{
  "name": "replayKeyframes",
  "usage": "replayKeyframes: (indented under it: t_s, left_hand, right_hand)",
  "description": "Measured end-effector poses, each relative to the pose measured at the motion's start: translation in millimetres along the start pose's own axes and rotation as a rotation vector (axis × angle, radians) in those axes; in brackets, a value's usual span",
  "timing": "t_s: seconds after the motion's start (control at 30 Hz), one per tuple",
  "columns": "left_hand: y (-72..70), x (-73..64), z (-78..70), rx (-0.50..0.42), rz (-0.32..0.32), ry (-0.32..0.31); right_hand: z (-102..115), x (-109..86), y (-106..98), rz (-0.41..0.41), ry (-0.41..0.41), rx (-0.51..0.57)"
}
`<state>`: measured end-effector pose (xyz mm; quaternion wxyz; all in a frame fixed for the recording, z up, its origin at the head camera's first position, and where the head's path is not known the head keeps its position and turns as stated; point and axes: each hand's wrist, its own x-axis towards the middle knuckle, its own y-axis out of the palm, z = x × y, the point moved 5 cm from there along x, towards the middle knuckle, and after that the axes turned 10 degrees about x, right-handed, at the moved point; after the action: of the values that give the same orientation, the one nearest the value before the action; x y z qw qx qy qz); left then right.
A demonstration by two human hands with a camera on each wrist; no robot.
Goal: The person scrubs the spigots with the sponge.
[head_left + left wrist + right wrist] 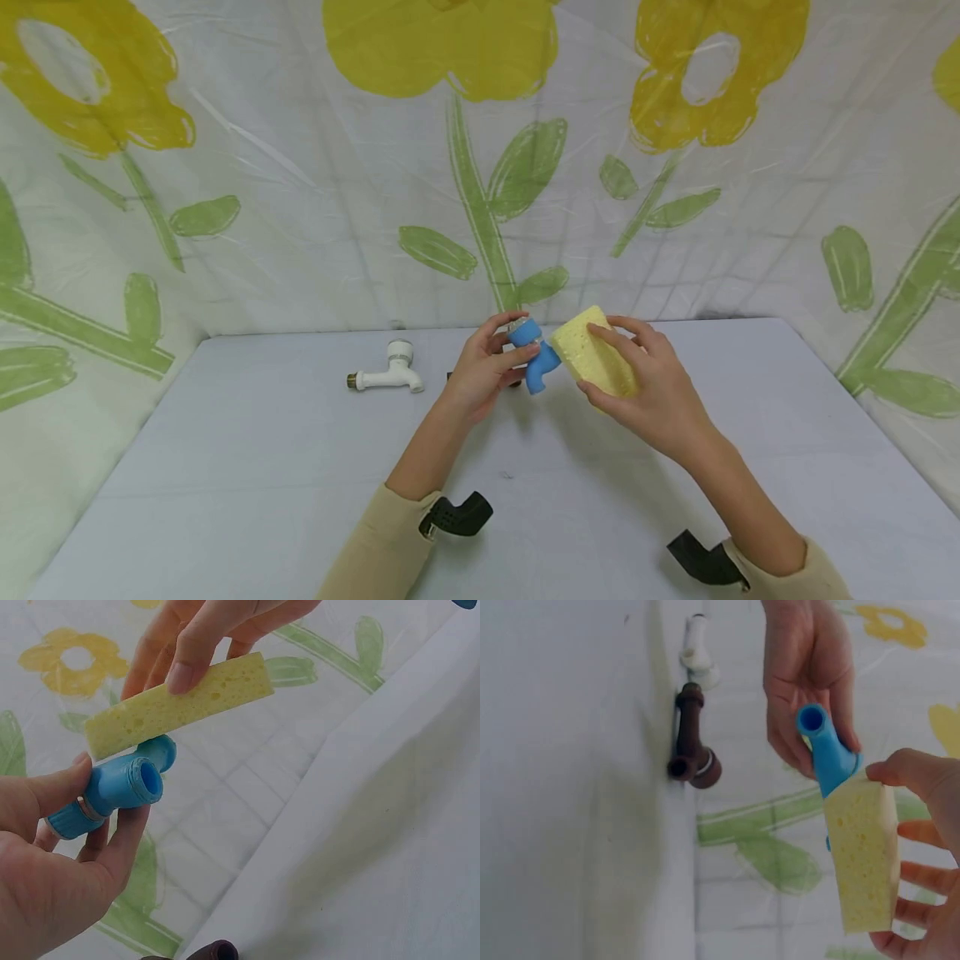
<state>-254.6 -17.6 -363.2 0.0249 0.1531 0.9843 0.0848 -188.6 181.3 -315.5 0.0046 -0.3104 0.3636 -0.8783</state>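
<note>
Above the table, my left hand (480, 371) pinches a blue plastic faucet (542, 367) by its ribbed knob end between thumb and fingers. My right hand (656, 387) grips a yellow sponge (592, 350) along its edges. In the left wrist view the sponge (180, 705) lies against the blue faucet (124, 782), over its spout side. The right wrist view shows the sponge (862, 859) covering part of the faucet (829, 757), whose round open end faces the camera.
A white faucet (386, 377) with a brass-coloured threaded end lies at the back left of the white table (247, 450). A dark brown faucet (692, 735) lies beside it, mostly behind my left hand in the head view. A flower-printed sheet (300, 208) hangs behind.
</note>
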Motion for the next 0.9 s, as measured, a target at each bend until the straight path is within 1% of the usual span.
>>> replayKeyframes:
  t_s: [0.1,0.17,0.37,0.53,0.67,0.9]
  left_hand:
    - [0.1,-0.6,-0.6,-0.015,-0.001,0.007]
    - [0.3,-1.2,-1.5,-0.021,-0.002,0.010]
    - [1.9,-0.3,-2.3,-0.019,0.012,0.010]
    - [0.1,-0.5,-2.4,-0.022,0.020,0.023]
    - [-1.3,-0.3,-2.2,-0.037,0.032,0.031]
    - [-0.1,-1.0,-3.9,-0.043,0.076,0.052]
  right_hand:
    - [4.4,-0.8,2.7,0.019,-0.049,0.003]
    - [5.8,-0.7,2.6,0.019,-0.058,-0.005]
    - [3.1,-1.2,1.9,0.002,-0.018,-0.019]
    - [6.0,-2.4,6.8,0.013,-0.043,0.007]
    - [8.0,-2.4,8.4,0.014,-0.063,0.001]
    - [3.0,-1.6,6.4,0.004,-0.015,0.013]
